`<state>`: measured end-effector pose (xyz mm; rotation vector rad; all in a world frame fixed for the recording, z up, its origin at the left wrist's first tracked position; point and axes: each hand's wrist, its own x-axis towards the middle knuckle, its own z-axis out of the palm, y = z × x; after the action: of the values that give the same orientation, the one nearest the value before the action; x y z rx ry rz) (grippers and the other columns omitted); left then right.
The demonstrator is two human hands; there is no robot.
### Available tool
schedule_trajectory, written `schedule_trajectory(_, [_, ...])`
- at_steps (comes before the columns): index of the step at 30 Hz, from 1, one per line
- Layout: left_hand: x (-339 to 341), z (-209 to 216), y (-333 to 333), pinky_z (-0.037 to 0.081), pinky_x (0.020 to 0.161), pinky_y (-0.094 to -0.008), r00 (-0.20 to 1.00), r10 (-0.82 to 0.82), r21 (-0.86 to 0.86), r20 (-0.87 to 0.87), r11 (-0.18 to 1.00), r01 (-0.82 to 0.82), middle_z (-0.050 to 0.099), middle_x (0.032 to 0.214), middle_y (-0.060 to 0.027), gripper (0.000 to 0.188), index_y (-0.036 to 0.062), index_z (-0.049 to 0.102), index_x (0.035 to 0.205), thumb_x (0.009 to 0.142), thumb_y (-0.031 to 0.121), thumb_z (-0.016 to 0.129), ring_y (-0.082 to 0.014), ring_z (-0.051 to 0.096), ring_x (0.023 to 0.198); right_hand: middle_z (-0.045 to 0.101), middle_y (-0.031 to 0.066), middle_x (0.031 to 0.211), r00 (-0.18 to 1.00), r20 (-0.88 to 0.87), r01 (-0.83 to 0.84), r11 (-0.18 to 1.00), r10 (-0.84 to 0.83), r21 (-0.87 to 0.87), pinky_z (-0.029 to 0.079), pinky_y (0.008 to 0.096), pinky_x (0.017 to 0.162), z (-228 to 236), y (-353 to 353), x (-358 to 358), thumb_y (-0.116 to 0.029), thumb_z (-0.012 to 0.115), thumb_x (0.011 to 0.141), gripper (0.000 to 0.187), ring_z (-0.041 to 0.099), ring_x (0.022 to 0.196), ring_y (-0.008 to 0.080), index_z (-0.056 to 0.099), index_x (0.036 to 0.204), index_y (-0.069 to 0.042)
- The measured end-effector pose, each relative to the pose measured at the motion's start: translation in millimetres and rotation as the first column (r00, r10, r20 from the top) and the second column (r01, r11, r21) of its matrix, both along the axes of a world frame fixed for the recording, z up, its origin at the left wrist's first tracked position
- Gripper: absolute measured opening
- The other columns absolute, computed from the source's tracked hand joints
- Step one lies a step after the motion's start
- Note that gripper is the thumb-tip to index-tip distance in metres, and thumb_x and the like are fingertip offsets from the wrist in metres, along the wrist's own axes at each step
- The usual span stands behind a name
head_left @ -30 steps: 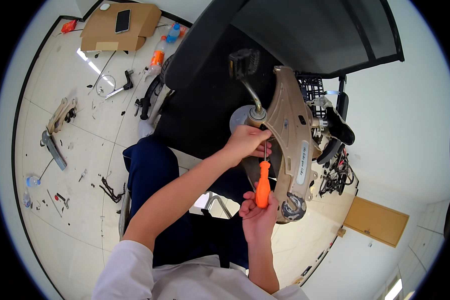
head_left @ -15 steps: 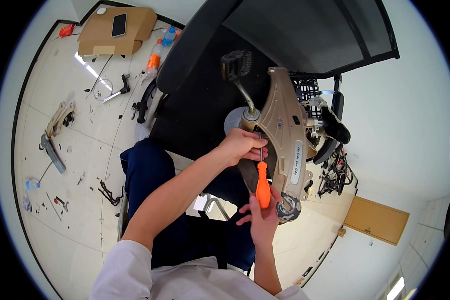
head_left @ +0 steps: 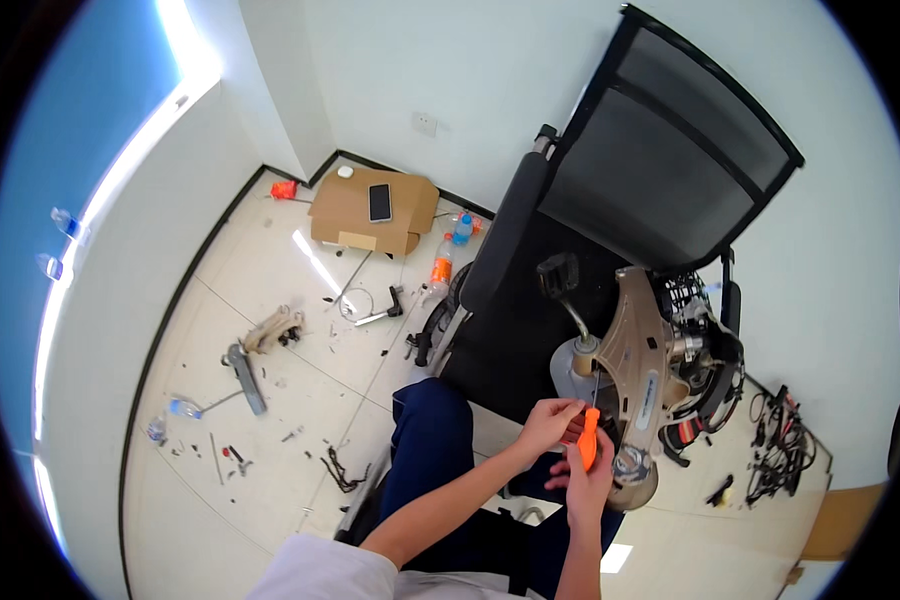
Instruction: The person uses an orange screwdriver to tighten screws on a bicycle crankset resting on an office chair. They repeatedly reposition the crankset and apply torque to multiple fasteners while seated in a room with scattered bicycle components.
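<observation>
My right hand [head_left: 587, 483] is closed round the orange handle of a screwdriver [head_left: 590, 442]. The thin metal shaft points up to the inner edge of a tan metal bike frame [head_left: 635, 345]. My left hand [head_left: 550, 425] is beside the top of the handle, fingers curled together; what they pinch, if anything, is hidden. The frame leans on the seat of a black office chair [head_left: 500, 340]. A crank arm with a black pedal [head_left: 558, 273] rises from the frame's left side. A scuffed round end [head_left: 632, 480] of the frame lies next to my right hand.
At the left, the tiled floor [head_left: 300, 480] holds scattered small parts, a grey and tan metal piece [head_left: 245, 378], and a chain [head_left: 340, 470]. A phone [head_left: 380, 203] lies on a cardboard box [head_left: 370, 225], near bottles [head_left: 442, 265]. Black tangled parts [head_left: 782, 445] lie by the right wall.
The view has swung left and up, showing more wall and a window. My left hand has slid down from the screwdriver's shaft toward its handle. My right hand keeps hold of the handle.
</observation>
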<state>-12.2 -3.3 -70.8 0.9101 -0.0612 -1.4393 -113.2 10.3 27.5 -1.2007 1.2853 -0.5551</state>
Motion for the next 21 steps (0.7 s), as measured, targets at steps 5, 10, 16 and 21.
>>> schedule_trajectory(5, [-11, 13, 53, 0.055, 0.075, -0.0305, 0.984, 0.040, 0.083, 0.174, 0.995, -0.055, 0.069, 0.093, -0.0122, 0.033, -0.0006, 0.066, 0.114, 0.099, 0.024, 0.050, -0.0170, 0.067, 0.079, 0.060, 0.0071, 0.074, 0.981, 0.191, -0.036, 0.998, 0.024, 0.058, 0.049, 0.0251, 0.042, -11, 3, -8, -0.013, 0.053, 0.097, 0.041, 0.056, 0.051, 0.0115, 0.041, 0.136, -0.005])
schedule_trajectory(10, [5, 0, 107, 0.057, 0.074, -0.0342, 0.941, 0.023, 0.199, 0.338, 0.975, -0.095, 0.069, 0.091, -0.0160, 0.036, -0.0035, 0.064, 0.111, 0.099, 0.027, 0.048, -0.0246, 0.070, 0.080, 0.063, 0.0176, 0.081, 0.977, -0.194, -0.167, 0.875, 0.086, -0.454, 0.051, 0.0348, 0.062, 9, 21, -71, -0.013, 0.061, 0.090, 0.042, 0.063, 0.068, 0.0276, 0.051, 0.128, 0.003])
schedule_trajectory(16, [-9, -6, 116, 0.055, 0.071, -0.0322, 0.897, -0.148, 0.211, 0.416, 0.975, 0.063, 0.069, 0.092, -0.0145, 0.035, -0.0025, 0.064, 0.112, 0.099, 0.026, 0.049, -0.0218, 0.069, 0.080, 0.063, 0.0295, 0.108, 0.963, -0.262, -0.125, 0.748, -0.068, -0.652, 0.051, 0.0442, 0.086, 71, -5, -113, -0.012, 0.062, 0.087, 0.043, 0.062, 0.099, 0.0435, 0.053, 0.124, 0.007])
schedule_trajectory(21, [-21, -40, 111, 0.053, 0.066, -0.0281, 0.777, -0.357, 0.334, 0.518, 0.921, 0.200, 0.069, 0.090, -0.0105, 0.032, -0.0004, 0.066, 0.112, 0.098, 0.025, 0.052, -0.0154, 0.065, 0.074, 0.065, 0.0267, 0.102, 0.952, -0.298, -0.161, 0.710, -0.072, -0.685, 0.050, 0.0444, 0.082, 53, -52, -117, -0.014, 0.062, 0.086, 0.041, 0.063, 0.094, 0.0428, 0.055, 0.121, 0.005])
